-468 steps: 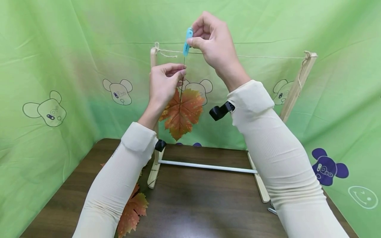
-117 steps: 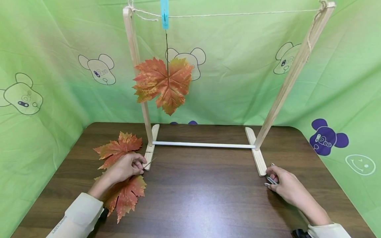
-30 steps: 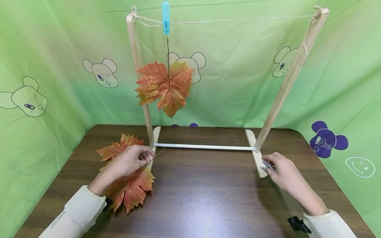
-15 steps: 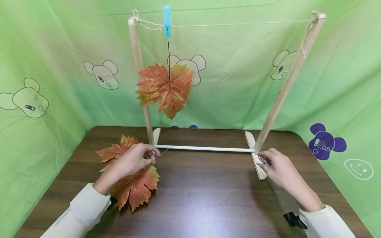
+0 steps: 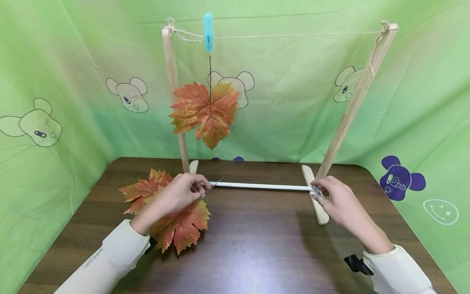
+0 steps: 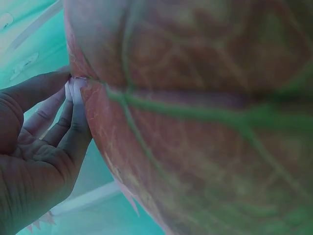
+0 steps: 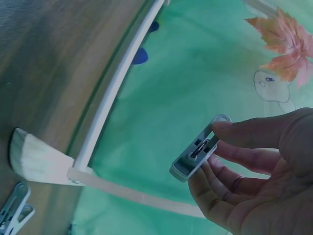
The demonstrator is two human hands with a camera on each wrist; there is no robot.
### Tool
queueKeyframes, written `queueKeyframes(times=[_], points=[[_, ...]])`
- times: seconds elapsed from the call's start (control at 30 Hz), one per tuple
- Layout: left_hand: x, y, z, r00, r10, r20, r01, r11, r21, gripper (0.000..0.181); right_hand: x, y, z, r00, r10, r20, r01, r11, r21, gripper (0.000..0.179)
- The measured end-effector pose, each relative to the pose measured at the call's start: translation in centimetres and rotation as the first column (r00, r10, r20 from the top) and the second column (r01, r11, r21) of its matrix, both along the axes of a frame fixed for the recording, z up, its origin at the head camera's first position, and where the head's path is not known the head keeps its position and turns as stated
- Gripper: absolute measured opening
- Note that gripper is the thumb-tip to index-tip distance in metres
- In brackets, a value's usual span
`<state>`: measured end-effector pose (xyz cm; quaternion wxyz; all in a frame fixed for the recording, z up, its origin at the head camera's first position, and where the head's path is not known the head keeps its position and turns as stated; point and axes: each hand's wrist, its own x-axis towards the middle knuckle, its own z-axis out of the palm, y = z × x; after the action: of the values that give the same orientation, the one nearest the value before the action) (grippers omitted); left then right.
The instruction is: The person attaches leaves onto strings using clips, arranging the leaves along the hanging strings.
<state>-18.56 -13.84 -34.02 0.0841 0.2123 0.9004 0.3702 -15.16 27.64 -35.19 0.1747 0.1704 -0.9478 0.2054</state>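
Note:
My left hand [image 5: 185,190] pinches the thin stem of an orange-red artificial maple leaf [image 5: 183,230], whose blade hangs below the fingers over the table. In the left wrist view this leaf [image 6: 195,156] fills most of the picture, its veined face close to the camera. My right hand [image 5: 338,200] holds a grey clothespin [image 7: 195,152] between thumb and fingers, near the foot of the right post. A second leaf [image 5: 207,108] hangs by its stem from a blue clothespin [image 5: 208,32] clipped on the string [image 5: 279,36]. Another leaf [image 5: 143,190] lies on the table, partly behind my left hand.
The string runs between two wooden posts [image 5: 352,110], joined low down by a white rod [image 5: 257,186]. A further grey clothespin [image 7: 14,210] lies on the brown table [image 5: 249,253]. Green printed cloth [image 5: 275,134] surrounds the table.
Both hands have moved inward and slightly away, the leaf coming along with the left and the clothespin with the right. Since the oldest frame, the blue clothespin and its leaf have gone onto the string.

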Motion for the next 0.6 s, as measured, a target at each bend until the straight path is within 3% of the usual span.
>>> queueKeyframes(times=[0.33,0.6], points=[[-0.1,2.2,0.6,0.999,0.015,-0.032,-0.014,0.999,0.043,0.020,-0.4,-1.0,1.2,0.999,0.028,-0.031,-0.029,0.999,-0.026,0.032],[-0.5,3.6,1.1,0.998,0.011,-0.063,-0.005,0.996,0.089,0.018,-0.5,-1.9,2.2,1.000,0.021,-0.012,-0.021,0.999,-0.036,0.030]])
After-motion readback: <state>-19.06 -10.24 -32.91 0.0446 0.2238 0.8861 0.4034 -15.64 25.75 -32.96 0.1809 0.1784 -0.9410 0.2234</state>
